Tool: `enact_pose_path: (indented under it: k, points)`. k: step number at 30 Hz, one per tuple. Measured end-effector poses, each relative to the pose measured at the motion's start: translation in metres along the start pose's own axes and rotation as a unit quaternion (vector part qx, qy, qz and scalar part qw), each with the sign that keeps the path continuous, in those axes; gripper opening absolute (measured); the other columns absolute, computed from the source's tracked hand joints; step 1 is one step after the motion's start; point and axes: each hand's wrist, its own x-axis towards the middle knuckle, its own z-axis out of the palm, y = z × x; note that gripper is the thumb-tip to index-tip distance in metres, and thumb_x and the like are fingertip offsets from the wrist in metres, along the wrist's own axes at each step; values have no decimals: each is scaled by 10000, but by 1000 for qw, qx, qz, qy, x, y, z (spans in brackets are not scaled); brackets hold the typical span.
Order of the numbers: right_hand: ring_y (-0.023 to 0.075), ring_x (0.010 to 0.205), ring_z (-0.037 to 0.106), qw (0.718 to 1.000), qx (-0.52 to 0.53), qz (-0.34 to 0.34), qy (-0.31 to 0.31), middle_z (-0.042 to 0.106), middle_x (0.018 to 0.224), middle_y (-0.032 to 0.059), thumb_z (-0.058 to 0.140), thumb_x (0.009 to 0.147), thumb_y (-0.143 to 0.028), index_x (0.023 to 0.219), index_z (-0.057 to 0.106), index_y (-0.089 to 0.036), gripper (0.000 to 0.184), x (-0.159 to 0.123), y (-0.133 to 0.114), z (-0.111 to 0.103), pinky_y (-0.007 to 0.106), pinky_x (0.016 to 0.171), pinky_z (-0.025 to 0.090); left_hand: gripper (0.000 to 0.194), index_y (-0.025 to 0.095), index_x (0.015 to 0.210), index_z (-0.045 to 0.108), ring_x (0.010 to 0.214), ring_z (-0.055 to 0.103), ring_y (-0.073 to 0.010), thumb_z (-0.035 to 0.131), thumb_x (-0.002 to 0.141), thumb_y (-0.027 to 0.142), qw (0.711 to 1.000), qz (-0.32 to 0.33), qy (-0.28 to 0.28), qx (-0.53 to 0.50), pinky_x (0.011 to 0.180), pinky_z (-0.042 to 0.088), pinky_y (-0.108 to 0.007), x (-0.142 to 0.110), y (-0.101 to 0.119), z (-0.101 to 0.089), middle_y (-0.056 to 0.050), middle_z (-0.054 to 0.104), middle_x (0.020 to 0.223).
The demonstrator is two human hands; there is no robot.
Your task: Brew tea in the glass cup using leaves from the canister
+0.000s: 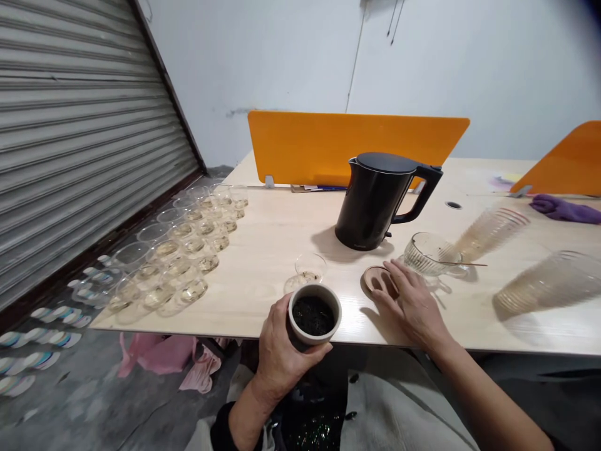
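My left hand (pixel 280 351) is wrapped round a beige ceramic jar (pixel 313 316) full of dark tea leaves, held just over the table's near edge. My right hand (pixel 409 300) lies flat on the table with its fingers spread over a round wooden lid (pixel 375 276). A small clear glass cup (pixel 310 267) stands just behind the jar. A black electric kettle (pixel 378 199) stands farther back, and a ribbed glass pitcher (pixel 429 254) sits right of the lid.
Several small glass cups (pixel 188 250) with a little pale liquid fill the table's left side. Two stacks of plastic cups (pixel 544 285) lie on the right. Orange dividers (pixel 347 145) stand at the back, a purple cloth (pixel 563 208) at far right.
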Motion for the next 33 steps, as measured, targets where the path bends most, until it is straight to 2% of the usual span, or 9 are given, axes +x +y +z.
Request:
enact_pose_path:
  k: [2, 4, 8, 10, 13, 18, 21, 27, 33]
  points:
    - [406, 1385, 460, 996, -50, -42, -53, 549, 1466, 186, 599, 946, -517, 1421, 565, -197, 574, 14, 3, 18, 594, 1131, 386, 943, 223, 1426, 405, 1193, 654, -337, 896, 639, 391, 1000, 6, 3, -5, 1009, 566, -516, 0, 1, 0, -133, 636, 1302]
    - [401, 1349, 487, 994, -61, -57, -72, 565, 1439, 186, 601, 941, -518, 1412, 573, -189, 575, 21, 9, 29, 591, 1127, 390, 956, 217, 1427, 404, 1186, 654, -333, 902, 630, 389, 1000, 9, 3, -8, 1009, 566, -517, 0, 2, 0, -132, 637, 1290]
    - [380, 1263, 544, 999, 0, -29, -20, 584, 1378, 173, 574, 958, -522, 1440, 555, -198, 581, 18, 1, 18, 573, 1069, 451, 975, 209, 1428, 401, 1187, 644, -333, 914, 618, 392, 1000, 17, 0, -20, 1010, 566, -523, -1, 4, 0, -137, 629, 1286]
    - [360, 1297, 535, 997, 68, -30, -4, 557, 1414, 152, 564, 976, -512, 1481, 521, -236, 577, 14, -20, -1, 548, 1086, 452, 978, 208, 1427, 404, 1189, 640, -336, 916, 617, 405, 1000, 20, 1, -23, 1012, 565, -523, -1, 6, 1, -140, 628, 1289]
    - [330, 1366, 488, 981, 140, -116, -69, 483, 1513, 117, 567, 986, -528, 1551, 435, -294, 626, 13, -69, -24, 508, 1114, 451, 940, 210, 1412, 421, 1152, 655, -331, 894, 650, 493, 1000, 14, 3, -21, 982, 578, -516, -1, 7, 4, -138, 640, 1267]
    - [371, 1315, 477, 953, 102, -253, -135, 522, 1470, 180, 574, 880, -747, 1547, 462, -205, 868, 21, -133, -24, 564, 1071, 489, 821, 195, 1405, 439, 1094, 681, -317, 555, 851, 789, 999, 40, 16, -28, 936, 594, -509, 0, 4, 7, -158, 657, 1241]
    - [383, 1292, 480, 949, 61, -272, -149, 565, 1427, 195, 563, 917, -705, 1492, 529, -151, 799, 25, -146, -15, 608, 1076, 479, 711, 181, 1401, 431, 1068, 684, -308, 536, 914, 689, 998, 53, 34, -17, 915, 602, -501, 1, 2, 11, -157, 665, 1210]
    - [351, 1380, 427, 945, 34, -280, -168, 487, 1527, 181, 537, 997, -404, 1526, 473, -134, 598, 25, -149, -10, 575, 1103, 486, 683, 177, 1402, 432, 1029, 678, -299, 694, 821, 421, 998, 29, 47, 24, 900, 604, -484, -1, 3, 19, -138, 668, 1169]
    - [369, 1344, 484, 945, -10, -311, -101, 576, 1426, 212, 578, 941, -319, 1445, 544, -88, 556, 21, -154, -2, 581, 1090, 496, 657, 161, 1423, 426, 1105, 651, -299, 670, 838, 335, 997, 46, 48, 32, 977, 581, -490, -2, 5, 19, -153, 644, 1224]
